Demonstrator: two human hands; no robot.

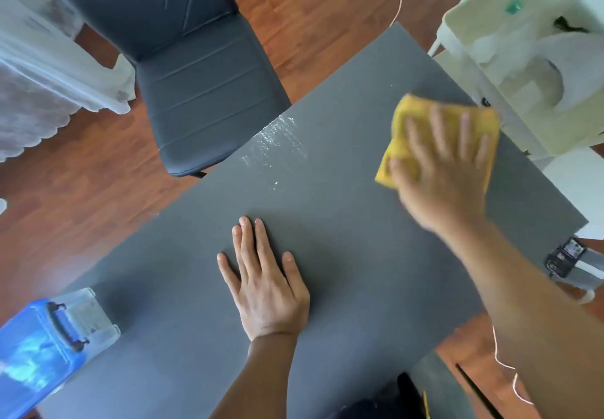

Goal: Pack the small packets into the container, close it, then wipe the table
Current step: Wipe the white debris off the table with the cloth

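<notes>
Wiping counter (327, 287) | right hand (447, 170) grip pressing yellow cloth (408, 114) flat | left hand (264, 284) splayed, empty | risk: wet streak (277, 139) missed.

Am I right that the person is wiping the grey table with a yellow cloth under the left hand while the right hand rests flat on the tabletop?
Not quite: the hands are swapped. In the head view the right hand presses the yellow cloth onto the grey table, and the left hand rests flat on the tabletop.
</notes>
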